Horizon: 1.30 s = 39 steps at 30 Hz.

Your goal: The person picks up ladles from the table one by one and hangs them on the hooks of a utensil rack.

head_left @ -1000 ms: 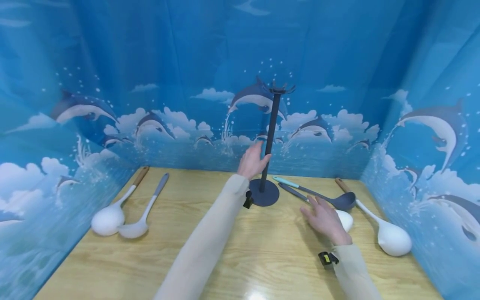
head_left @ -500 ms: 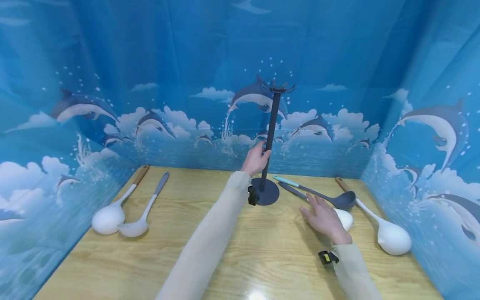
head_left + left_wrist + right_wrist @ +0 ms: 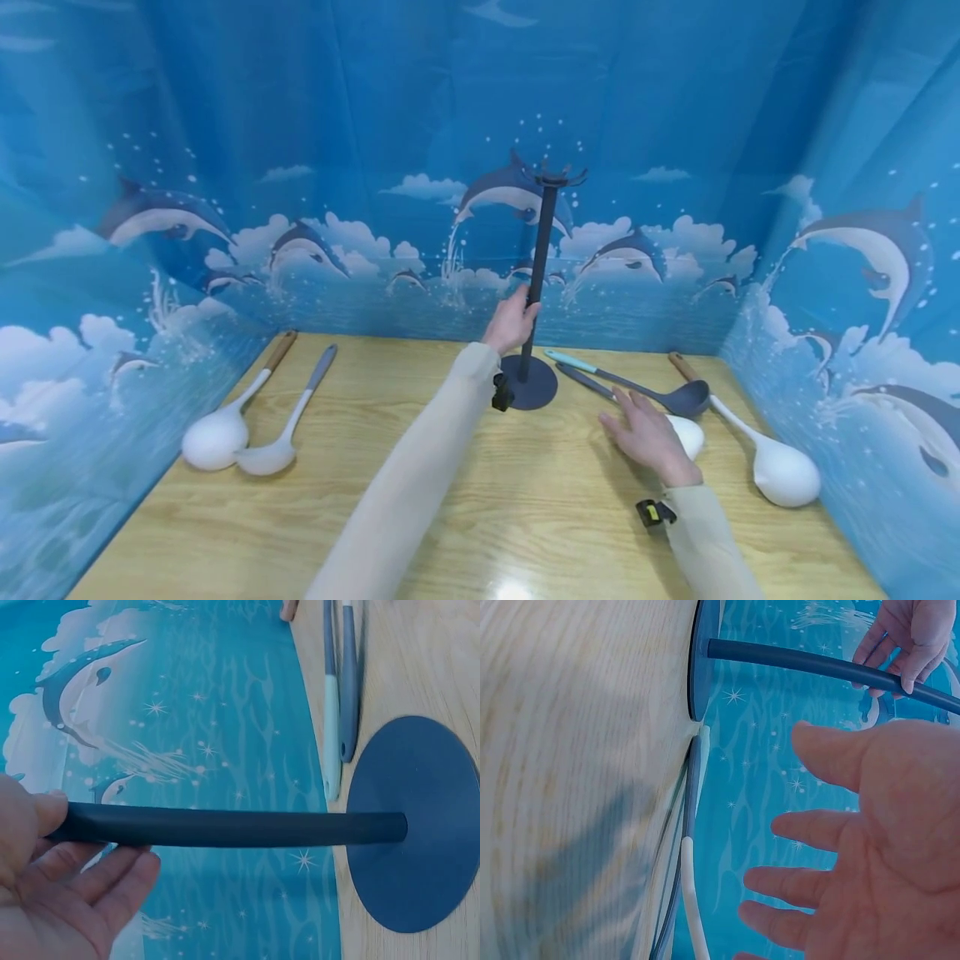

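Observation:
My left hand (image 3: 510, 323) holds the pole of a black hook stand (image 3: 543, 242), thumb on one side and fingers on the other. In the left wrist view the thumb and fingers of the left hand (image 3: 71, 877) meet round the pole (image 3: 240, 827). The stand's round base (image 3: 542, 392) rests on the table; its hooks on top carry nothing. My right hand (image 3: 648, 437) hovers over a white ladle (image 3: 689, 435), partly hiding it. Its fingers are spread and hold nothing in the right wrist view.
Beside the right hand lies a dark ladle (image 3: 688, 399) with a turquoise handle. Further right is a white ladle (image 3: 786, 473) with a wooden handle. On the left lie another wooden-handled ladle (image 3: 215, 438) and a grey-handled ladle (image 3: 267, 458). A dolphin-print curtain (image 3: 375, 125) surrounds the table.
My left hand has moved slightly right and its fingers have closed in on the pole. The right hand has stayed nearly still.

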Available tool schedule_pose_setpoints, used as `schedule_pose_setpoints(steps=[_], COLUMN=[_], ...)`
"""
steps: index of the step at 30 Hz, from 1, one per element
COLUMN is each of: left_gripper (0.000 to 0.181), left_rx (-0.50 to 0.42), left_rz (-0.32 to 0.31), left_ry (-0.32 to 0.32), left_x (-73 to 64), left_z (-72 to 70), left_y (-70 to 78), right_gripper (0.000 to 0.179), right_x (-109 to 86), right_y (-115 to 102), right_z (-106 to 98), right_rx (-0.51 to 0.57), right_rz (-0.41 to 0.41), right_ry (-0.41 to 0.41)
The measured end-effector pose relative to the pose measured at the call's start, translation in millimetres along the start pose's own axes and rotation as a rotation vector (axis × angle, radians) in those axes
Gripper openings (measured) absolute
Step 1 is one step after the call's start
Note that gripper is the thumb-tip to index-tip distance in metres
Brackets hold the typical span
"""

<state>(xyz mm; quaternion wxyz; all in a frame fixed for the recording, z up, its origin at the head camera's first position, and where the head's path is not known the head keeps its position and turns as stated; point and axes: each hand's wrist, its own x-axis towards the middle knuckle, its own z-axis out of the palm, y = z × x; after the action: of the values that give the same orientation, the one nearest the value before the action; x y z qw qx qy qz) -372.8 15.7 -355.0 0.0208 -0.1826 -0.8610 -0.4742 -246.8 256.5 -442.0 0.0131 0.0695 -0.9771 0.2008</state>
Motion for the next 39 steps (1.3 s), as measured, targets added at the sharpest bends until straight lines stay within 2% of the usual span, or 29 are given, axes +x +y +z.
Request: schedule_pose_setpoints(steps=[7,12,21,33,39], left_gripper=[0.024,0.024,0.024,0.024,0.022], left_rx=[0.034,0.071,0.104,0.108,0.132], left_rz=[0.034,0.047,0.086,0.090,0.145], left_ry=[-0.002,0.028,0.013,0.013,0.029], left_x=[-0.2,-3.2,-21.8,-48.6,-63.6], left_z=[-0.8,-3.6,-13.2,-17.9,-20.1], left_y=[-6.2,-11.2,-14.3,-12.5,-14.0], right_gripper=[0.066,0.067,0.068,0.071,0.068], right_x=[0.1,-0.3,-1.4,-3.0,-2.9], right_y=[0.0,1.3,1.8,1.9,3.3], right_z=[-1.9,-3.4,-3.4,-2.2,-0.6], right_rx=[0.002,-0.002,0.011,0.005,0.015], right_rz=[-0.002,-0.005,-0.004,-0.010,-0.008], right_ry=[-0.013,-0.012,-0.018,-0.025,-0.041])
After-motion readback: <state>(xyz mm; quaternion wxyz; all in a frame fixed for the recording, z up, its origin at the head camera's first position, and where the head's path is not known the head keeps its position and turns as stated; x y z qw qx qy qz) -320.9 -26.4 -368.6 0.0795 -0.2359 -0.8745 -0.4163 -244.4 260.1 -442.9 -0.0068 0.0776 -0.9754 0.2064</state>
